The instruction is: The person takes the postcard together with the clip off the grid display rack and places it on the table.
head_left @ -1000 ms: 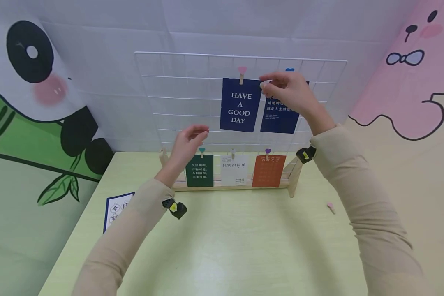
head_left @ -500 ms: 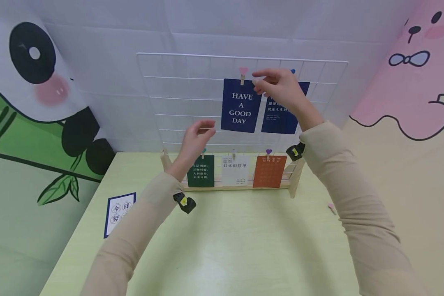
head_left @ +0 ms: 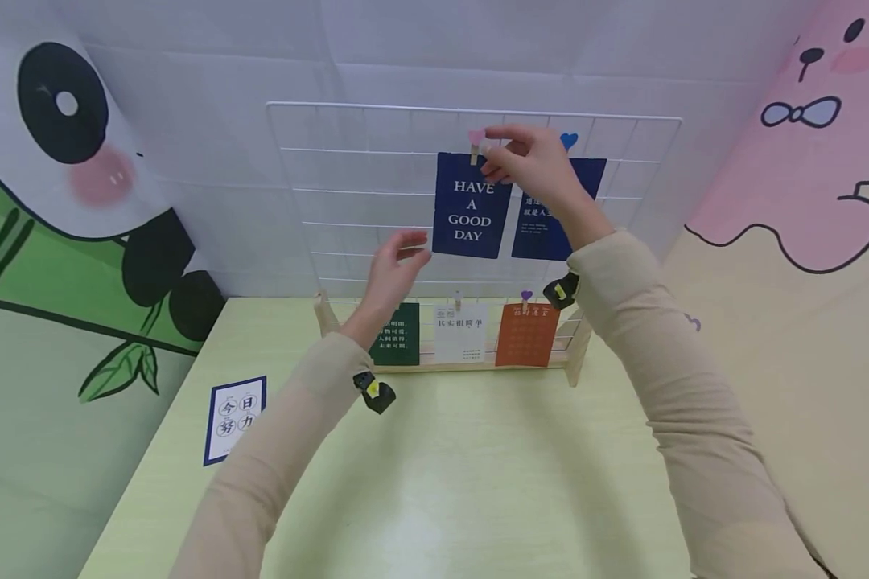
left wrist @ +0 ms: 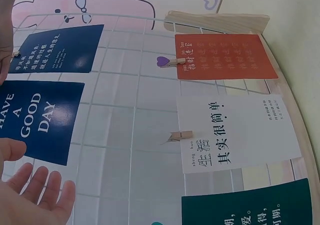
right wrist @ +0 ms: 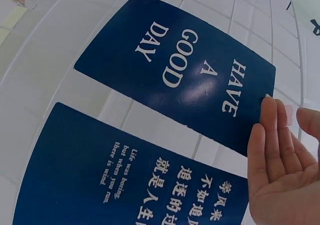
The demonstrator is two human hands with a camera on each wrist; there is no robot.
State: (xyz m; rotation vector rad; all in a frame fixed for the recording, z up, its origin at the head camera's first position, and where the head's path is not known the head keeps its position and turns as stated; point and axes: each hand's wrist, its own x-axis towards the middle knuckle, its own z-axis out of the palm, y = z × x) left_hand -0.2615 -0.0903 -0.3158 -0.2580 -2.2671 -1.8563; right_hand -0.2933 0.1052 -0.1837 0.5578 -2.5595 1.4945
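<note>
A navy card [head_left: 467,215] reading HAVE A GOOD DAY hangs on a white wire grid [head_left: 376,107] by a clothespin with a pink heart [head_left: 475,137]. My right hand [head_left: 534,167] is at that clothespin, fingers extended over the card's top right corner. In the right wrist view the heart shows between thumb and fingers, which stand apart; contact is hard to tell. My left hand [head_left: 393,272] is by the card's lower left edge, fingers loosely bent and holding nothing. Partly behind my right hand, a second navy card [head_left: 541,229] hangs from a blue-heart clothespin [head_left: 568,141].
Lower on the grid hang a green card [head_left: 403,342], a white card [head_left: 459,339] and an orange card [head_left: 527,338], above a wooden base [head_left: 434,369]. A blue-bordered card [head_left: 235,406] lies on the table [head_left: 434,466] at left, partly behind my left sleeve.
My right hand has moved left, from the gap between the navy cards to the pink-heart clothespin, uncovering the blue heart. My left hand has shifted right and slightly up towards the card.
</note>
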